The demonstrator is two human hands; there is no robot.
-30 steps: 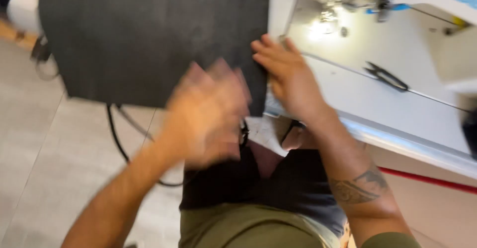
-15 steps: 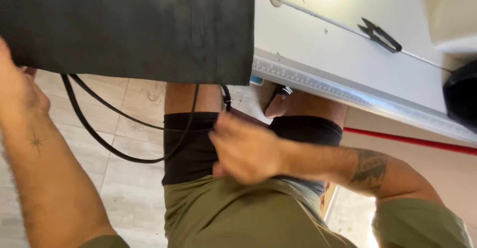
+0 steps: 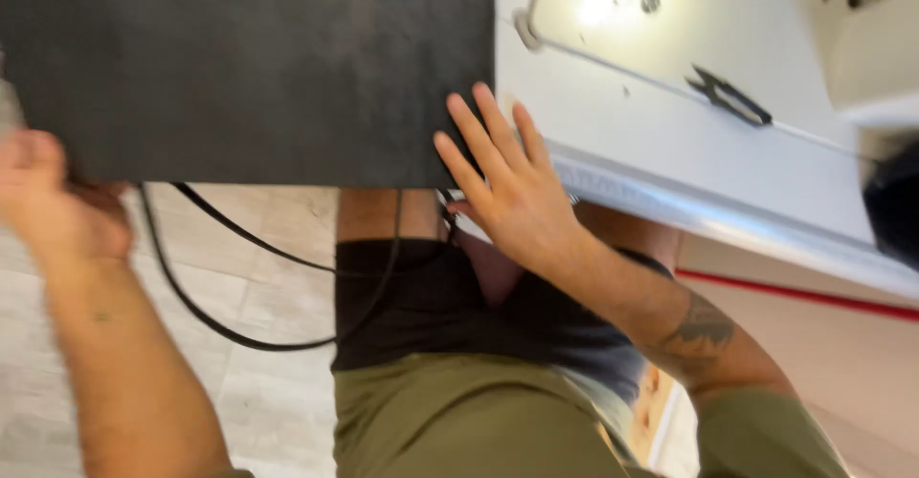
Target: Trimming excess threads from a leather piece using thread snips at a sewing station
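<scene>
Fingers of the right hand (image 3: 512,191) spread apart and flat, tips on the lower right corner of the dark sheet (image 3: 249,66), apparently pinning it against the white sewing table (image 3: 670,143). Left hand (image 3: 53,200) is blurred, fingers curled at the sheet's lower left edge (whether they clamp it, I cannot tell). Sheet overhangs the table toward the tiled floor (image 3: 268,401); black cables (image 3: 230,287) hang beneath. Thread snips (image 3: 729,95) lie well apart. Half a second ago the right hand was down at the lap; it has come up onto the corner.
</scene>
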